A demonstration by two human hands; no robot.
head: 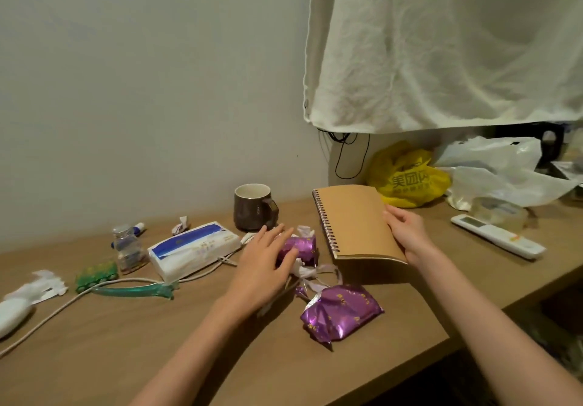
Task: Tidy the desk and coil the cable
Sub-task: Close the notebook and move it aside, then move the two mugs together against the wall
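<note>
Cable (34,327) lies left of left grip (265,267); right grip (407,232) holds notebook (356,219).

- Brown kraft-cover spiral notebook (353,219): closed, gripped at its right edge by the right hand (407,232), with the wire spine on the side away from that grip.
- Small purple foil packet (301,246): crumpled, under the straight fingers of the left hand (265,267).
- Larger purple foil packet (340,312): flat on the light brown wooden desk (157,352), nearer the person than both hands, between the forearms.
- Off-white cable (41,320): uncoiled, running from just left of the left hand, under a white-and-blue soft tissue pack (194,249), away leftward across the desk.
- Dark brown mug (254,208): upright, just beyond the left hand.
</note>
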